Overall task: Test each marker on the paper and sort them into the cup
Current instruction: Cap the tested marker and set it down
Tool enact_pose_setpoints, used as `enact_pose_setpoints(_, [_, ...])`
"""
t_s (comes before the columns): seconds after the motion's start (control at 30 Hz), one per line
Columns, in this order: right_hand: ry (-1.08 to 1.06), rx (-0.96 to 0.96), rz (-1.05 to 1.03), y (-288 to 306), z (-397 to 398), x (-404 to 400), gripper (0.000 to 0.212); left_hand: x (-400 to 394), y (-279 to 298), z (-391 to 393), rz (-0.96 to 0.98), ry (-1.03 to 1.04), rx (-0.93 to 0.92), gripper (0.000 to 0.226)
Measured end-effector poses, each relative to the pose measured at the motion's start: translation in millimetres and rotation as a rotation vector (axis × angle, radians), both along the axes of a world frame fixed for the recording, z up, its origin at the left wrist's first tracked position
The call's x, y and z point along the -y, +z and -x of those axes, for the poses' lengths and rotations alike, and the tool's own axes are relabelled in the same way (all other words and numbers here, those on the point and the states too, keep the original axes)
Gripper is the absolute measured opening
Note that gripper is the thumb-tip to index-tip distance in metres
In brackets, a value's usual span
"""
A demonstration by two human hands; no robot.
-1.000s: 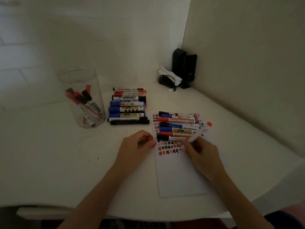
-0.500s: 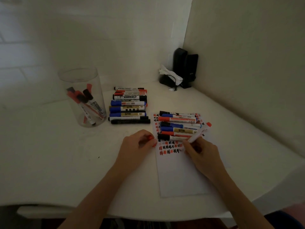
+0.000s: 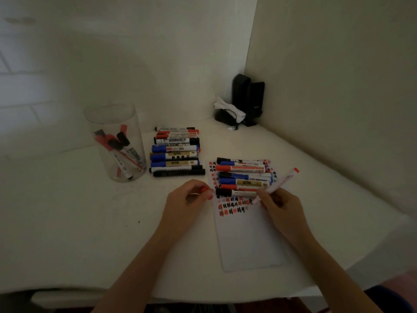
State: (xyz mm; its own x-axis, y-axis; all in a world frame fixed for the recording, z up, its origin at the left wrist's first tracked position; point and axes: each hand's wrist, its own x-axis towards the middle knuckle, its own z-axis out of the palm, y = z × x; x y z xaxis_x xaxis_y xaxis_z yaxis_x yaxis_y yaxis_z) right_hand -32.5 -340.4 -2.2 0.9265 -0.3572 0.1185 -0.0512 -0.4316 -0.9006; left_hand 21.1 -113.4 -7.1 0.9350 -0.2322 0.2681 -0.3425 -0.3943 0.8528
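Cup approach: the clear cup (image 3: 115, 141) stands well apart from both hands, with bare table (image 3: 67, 211) in front of it.
Beside the cup: a stack of markers (image 3: 177, 152) lies just to its right.
Paper: 1 pile of markers (image 3: 243, 177) covers the far end of the paper (image 3: 248, 240).
Far corner: black devices (image 3: 246, 100) stand against the walls.
Near hands: left hand (image 3: 187, 202) and right hand (image 3: 282, 208) flank the paper's marked rows.

Dim, flat indoor light, soft grainy detail, wide-angle bending at edges, near edge perhaps in shadow

Head view — looks down, close over table (image 3: 67, 222).
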Motion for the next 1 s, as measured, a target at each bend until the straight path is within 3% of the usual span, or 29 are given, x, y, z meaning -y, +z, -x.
enact_pose_setpoints(0.13, [-0.012, -0.023, -0.162, 8.7, 0.3, 3.9, 0.018, -9.9, 6.1, 4.3, 0.229, 0.041, -0.068, 0.01])
enact_pose_setpoints(0.4, [0.162, 0.037, -0.456, 36.9, 1.3, -40.6, 0.029, -14.5, 8.4, 8.5, 0.385, -0.006, -0.169, 0.016])
enact_pose_setpoints(0.73, [0.042, 0.064, -0.473, 29.4, -6.7, -82.8, 0.015, -18.2, 10.1, 7.2, 0.561, 0.038, -0.272, 0.015])
enact_pose_setpoints(1.0, [0.082, 0.05, -0.377, 26.5, -10.0, -89.5, 0.019, -18.8, 7.3, 5.7, 0.473, -0.003, -0.203, 0.014])
